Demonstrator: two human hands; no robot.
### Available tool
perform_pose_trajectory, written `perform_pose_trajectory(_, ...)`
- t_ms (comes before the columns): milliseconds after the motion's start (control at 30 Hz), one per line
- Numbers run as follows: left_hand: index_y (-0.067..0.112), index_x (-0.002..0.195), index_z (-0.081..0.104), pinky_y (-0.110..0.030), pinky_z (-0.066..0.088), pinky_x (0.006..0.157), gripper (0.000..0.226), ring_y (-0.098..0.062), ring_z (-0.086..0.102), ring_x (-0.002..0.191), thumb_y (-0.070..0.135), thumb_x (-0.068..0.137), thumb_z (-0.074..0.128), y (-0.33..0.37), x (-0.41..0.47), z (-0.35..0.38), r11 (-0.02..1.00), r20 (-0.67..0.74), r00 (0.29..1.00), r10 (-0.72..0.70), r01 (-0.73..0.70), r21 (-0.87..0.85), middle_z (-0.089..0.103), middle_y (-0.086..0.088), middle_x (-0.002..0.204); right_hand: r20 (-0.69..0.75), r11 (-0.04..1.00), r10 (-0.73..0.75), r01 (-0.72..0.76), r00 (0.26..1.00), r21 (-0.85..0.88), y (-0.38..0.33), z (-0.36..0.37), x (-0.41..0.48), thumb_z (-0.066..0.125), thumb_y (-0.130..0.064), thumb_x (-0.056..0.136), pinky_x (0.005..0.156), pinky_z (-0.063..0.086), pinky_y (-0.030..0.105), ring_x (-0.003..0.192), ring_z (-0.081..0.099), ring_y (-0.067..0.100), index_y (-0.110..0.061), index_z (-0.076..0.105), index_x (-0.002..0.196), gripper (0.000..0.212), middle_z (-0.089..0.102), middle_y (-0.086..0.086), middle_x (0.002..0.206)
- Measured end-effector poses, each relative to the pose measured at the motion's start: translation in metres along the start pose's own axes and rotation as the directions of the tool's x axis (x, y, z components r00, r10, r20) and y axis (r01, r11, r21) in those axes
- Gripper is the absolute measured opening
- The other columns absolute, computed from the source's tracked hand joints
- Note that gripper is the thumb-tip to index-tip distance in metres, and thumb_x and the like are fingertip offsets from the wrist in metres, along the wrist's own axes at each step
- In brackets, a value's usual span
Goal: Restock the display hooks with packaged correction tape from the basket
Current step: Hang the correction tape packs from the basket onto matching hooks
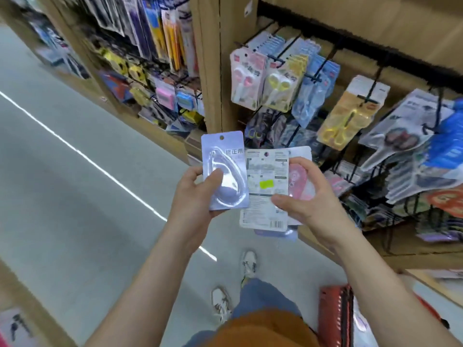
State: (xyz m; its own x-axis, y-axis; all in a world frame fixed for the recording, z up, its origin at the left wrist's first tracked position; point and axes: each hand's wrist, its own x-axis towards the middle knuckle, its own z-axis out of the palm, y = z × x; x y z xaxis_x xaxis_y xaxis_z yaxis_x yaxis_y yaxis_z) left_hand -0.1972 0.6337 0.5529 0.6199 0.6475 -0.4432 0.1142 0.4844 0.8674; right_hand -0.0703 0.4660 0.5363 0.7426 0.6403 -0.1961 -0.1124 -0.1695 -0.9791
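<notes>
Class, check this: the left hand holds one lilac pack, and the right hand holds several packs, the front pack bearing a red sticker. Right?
One slip: the head view shows the sticker is yellow-green, not red. The left hand does hold one lilac pack, and the right hand several packs, the front pack bearing that sticker.

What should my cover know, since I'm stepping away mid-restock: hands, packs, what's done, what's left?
Left hand holds one lilac correction tape pack, front up, thumb on its blister.
Right hand grips a fanned stack of packs: the top one back-side-up with a yellow sticker, a pink one behind.
Red basket sits low on the right, by the legs.
Display hooks ahead carry scissors packs; I can't spot any hung correction tape.
Done: packs in hand. Left: hang every held pack.
</notes>
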Motion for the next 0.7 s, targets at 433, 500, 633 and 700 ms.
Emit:
perform_pose_trajectory(433,0.028,0.113,0.055,-0.029,0.052,0.061,0.038,-0.019,0.07,0.084,-0.004,0.092,0.056,0.104,0.141,0.0,0.945,0.079,0.961,0.263,-0.274,0.179,0.075,0.002,0.097,-0.109,0.954,-0.238,0.211,0.965,-0.212,-0.057,0.033,0.138,0.085,0.003,0.068,0.079,0.039,0.002,0.099,0.054,-0.017,-0.039,0.053,0.115,0.07,0.06,-0.024,0.115)
perform_pose_trajectory(500,0.034,0.126,0.048,-0.028,0.054,0.063,0.057,-0.018,0.072,0.086,-0.011,0.091,0.051,0.127,0.156,0.002,0.903,0.178,0.925,0.335,-0.37,0.219,0.076,0.005,0.096,-0.12,0.938,-0.278,0.242,0.953,-0.249,-0.07,0.03,0.153,0.086,0.001,0.068,0.084,0.038,0.002,0.103,0.053,-0.016,-0.04,0.052,0.116,0.072,0.059,-0.028,0.115)
perform_pose_trajectory(633,0.029,0.143,0.041,-0.028,0.055,0.074,0.076,-0.019,0.071,0.101,-0.021,0.086,0.044,0.165,0.182,0.013,0.818,0.347,0.831,0.434,-0.525,0.235,0.074,0.001,0.111,-0.161,0.9,-0.363,0.301,0.918,-0.317,-0.098,0.029,0.174,0.085,0.001,0.068,0.09,0.035,0.0,0.109,0.049,-0.02,-0.042,0.049,0.117,0.075,0.053,-0.044,0.113)
perform_pose_trajectory(700,0.03,0.138,0.046,-0.026,0.055,0.075,0.071,-0.016,0.07,0.101,-0.02,0.088,0.044,0.18,0.193,0.022,0.805,0.406,0.797,0.447,-0.556,0.207,0.074,0.004,0.11,-0.183,0.894,-0.392,0.327,0.902,-0.305,-0.108,0.032,0.184,0.088,0.0,0.067,0.101,0.038,0.011,0.115,0.05,-0.015,-0.042,0.048,0.118,0.077,0.053,-0.041,0.118)
